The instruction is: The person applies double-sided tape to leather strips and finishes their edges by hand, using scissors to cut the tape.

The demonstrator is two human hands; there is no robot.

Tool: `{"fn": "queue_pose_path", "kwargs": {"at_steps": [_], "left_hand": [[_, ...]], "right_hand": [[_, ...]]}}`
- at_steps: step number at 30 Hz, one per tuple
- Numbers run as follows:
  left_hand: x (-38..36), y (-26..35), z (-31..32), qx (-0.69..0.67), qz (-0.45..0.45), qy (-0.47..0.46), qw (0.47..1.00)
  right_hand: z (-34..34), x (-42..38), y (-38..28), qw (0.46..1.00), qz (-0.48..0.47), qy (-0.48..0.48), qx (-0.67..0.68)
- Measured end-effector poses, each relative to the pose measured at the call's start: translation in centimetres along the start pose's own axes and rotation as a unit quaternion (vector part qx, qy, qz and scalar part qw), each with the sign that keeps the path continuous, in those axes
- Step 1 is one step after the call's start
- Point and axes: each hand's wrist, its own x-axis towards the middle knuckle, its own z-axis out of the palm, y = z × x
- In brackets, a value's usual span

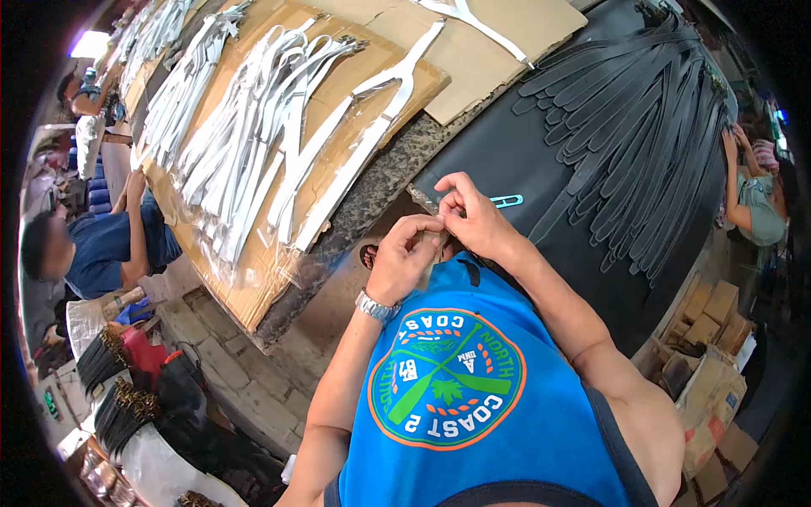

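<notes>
My left hand (pixel 407 258), with a metal watch on its wrist, is closed in a pinch in front of my blue shirt. My right hand (pixel 475 221) meets it, thumb and index fingertips pressed together and other fingers curled. Whatever is between the fingertips is too small to make out. A tan, partly see-through piece (pixel 432 255) shows below the left fingers, mostly hidden. Just beyond the right hand, a turquoise clip-like piece (pixel 508 201) lies on the black table covering (pixel 486 144).
White straps (pixel 253 144) lie on a cardboard-covered table (pixel 253 304) to the left. Black straps (pixel 625 127) fan out at the right. One person (pixel 110 245) is at the left, another (pixel 754 198) at the far right. Cardboard boxes (pixel 710 406) stand lower right.
</notes>
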Motion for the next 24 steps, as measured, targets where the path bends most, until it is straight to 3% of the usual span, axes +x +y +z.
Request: {"fn": "queue_pose_path", "kwargs": {"at_steps": [6,8,10,14,20,24], "left_hand": [[-0.1,-0.1,0.0,-0.002,-0.042,0.003,0.999],[-0.2,0.0,0.0,-0.006,-0.066,0.003,0.998],[-0.3,0.2,0.0,-0.034,-0.077,0.015,0.996],[-0.4,0.2,-0.1,-0.074,-0.086,0.023,0.993],[-0.3,-0.3,0.2,-0.119,-0.099,0.034,0.987],[-0.4,-0.8,0.3,-0.122,-0.076,0.059,0.988]], "right_hand": [[-1.2,-0.2,0.5,0.996,-0.027,0.063,-0.062],[-2.8,-0.5,1.8,0.979,-0.036,0.098,-0.173],[-4.9,-1.2,4.3,0.929,-0.067,0.125,-0.341],[-6.6,-3.0,9.7,0.847,-0.128,0.094,-0.507],[-5.7,-2.9,9.9,0.86,-0.016,0.025,-0.51],[-4.1,-3.3,6.0,0.957,0.109,0.005,-0.27]]}}
